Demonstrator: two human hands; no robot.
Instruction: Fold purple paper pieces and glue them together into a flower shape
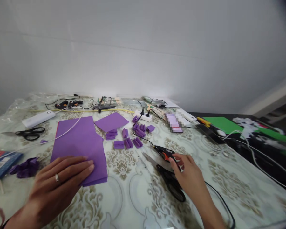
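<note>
My left hand [64, 178], with a ring on one finger, lies flat on a stack of purple paper [78, 136], fingers stretched out. My right hand [187, 171] is at a black and orange glue gun [163, 151], thumb and fingers around its near end. Black-handled scissors [170, 181] lie on the table right beside and partly under that hand. Several folded purple paper pieces [128, 143] are grouped beyond the stack, near another purple sheet [112, 121]. Crumpled purple paper [26, 168] sits left of my left hand.
Another pair of scissors [30, 133] and a white power strip [38, 119] are at the left. Glue guns [68, 104] and a yellow cable lie along the back. A socket strip [145, 116], a phone [173, 122] and green sheets [221, 124] stand farther right. Cords cross the patterned tablecloth [124, 197].
</note>
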